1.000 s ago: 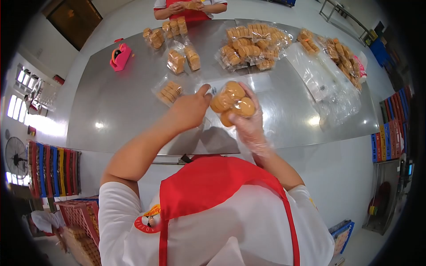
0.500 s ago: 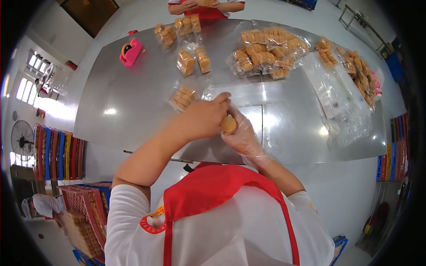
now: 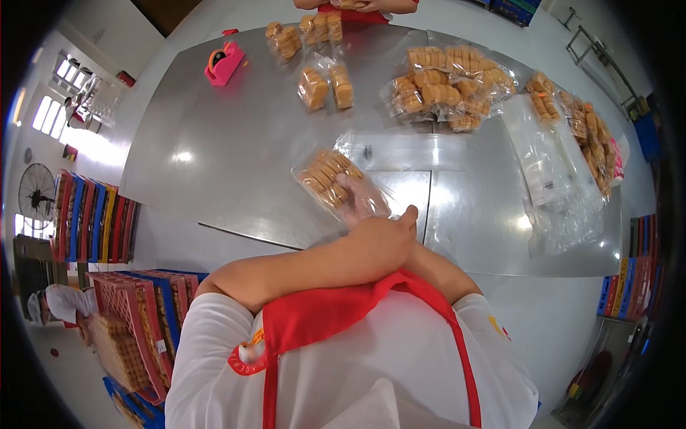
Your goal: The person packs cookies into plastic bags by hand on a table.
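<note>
Clear plastic is enclosing the biscuit packet [image 3: 325, 177], which the gloved right hand [image 3: 359, 199] is gripping over the steel desk [image 3: 250, 164]. The left hand [image 3: 389, 239] is crossing the right forearm; its grip cannot be determined. From the packet, paired bags [image 3: 326, 86] are lying at 12 o'clock, a bagged heap [image 3: 446, 89] at 2 o'clock.

the person wears a white short-sleeved shirt [image 3: 214, 386] under a bright red apron [image 3: 321, 314] with narrow red straps [image 3: 468, 372]. a round red-and-white badge [image 3: 248, 359], topped with yellow, sits on the left chest; its lettering is too small to read fully. the right sleeve [image 3: 475, 311] has a small yellow-and-red mark [image 3: 499, 327]. a clear plastic glove [image 3: 363, 200] covers the right hand.
</note>
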### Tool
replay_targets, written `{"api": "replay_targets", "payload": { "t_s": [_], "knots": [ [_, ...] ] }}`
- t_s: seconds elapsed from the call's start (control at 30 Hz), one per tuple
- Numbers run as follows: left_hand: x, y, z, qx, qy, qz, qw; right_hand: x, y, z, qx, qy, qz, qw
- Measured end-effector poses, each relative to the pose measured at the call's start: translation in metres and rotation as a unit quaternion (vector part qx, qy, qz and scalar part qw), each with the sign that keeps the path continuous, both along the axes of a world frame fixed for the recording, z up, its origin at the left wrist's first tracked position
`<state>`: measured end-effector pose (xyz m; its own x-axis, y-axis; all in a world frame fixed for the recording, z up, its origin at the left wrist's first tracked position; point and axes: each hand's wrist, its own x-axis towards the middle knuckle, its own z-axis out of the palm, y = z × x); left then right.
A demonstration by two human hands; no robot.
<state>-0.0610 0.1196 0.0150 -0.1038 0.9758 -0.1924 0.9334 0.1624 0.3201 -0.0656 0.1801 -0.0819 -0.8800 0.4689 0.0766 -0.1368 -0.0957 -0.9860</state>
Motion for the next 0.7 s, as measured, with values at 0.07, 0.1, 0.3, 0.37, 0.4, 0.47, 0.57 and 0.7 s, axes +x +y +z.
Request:
{"api": "replay_targets", "payload": {
  "t_s": [0.07,0.1,0.3,0.37,0.4,0.47,0.57,0.7],
  "knots": [
    [-0.001,-0.002,-0.007,0.006,-0.026,0.016,1.0,-0.004,0.006,0.009,-0.165,-0.071,0.052,0.982],
    [-0.002,-0.002,-0.003,0.0,-0.024,0.025,0.999,-0.005,0.0,0.015,-0.185,-0.161,-0.02,0.969],
    [-0.002,-0.015,-0.003,0.035,0.0,0.034,0.999,0.019,-0.014,-0.076,-0.135,-0.266,-0.141,0.944],
    [0.002,-0.014,-0.002,0.01,-0.052,0.033,0.998,0.02,0.005,-0.029,-0.342,-0.158,0.014,0.926],
    [0.006,-0.013,0.004,-0.006,-0.097,0.032,0.995,0.016,0.012,0.001,-0.451,-0.089,0.08,0.884],
    [0.012,-0.013,0.003,-0.01,-0.129,0.018,0.991,0.0,0.005,0.001,-0.496,-0.058,0.074,0.863],
    [0.009,-0.017,0.0,0.011,-0.069,-0.008,0.998,-0.021,-0.006,0.001,-0.54,-0.007,0.092,0.837],
    [-0.011,-0.02,0.006,-0.008,0.012,0.028,1.0,-0.05,-0.016,0.004,-0.546,0.063,0.091,0.83]
  ]
}}
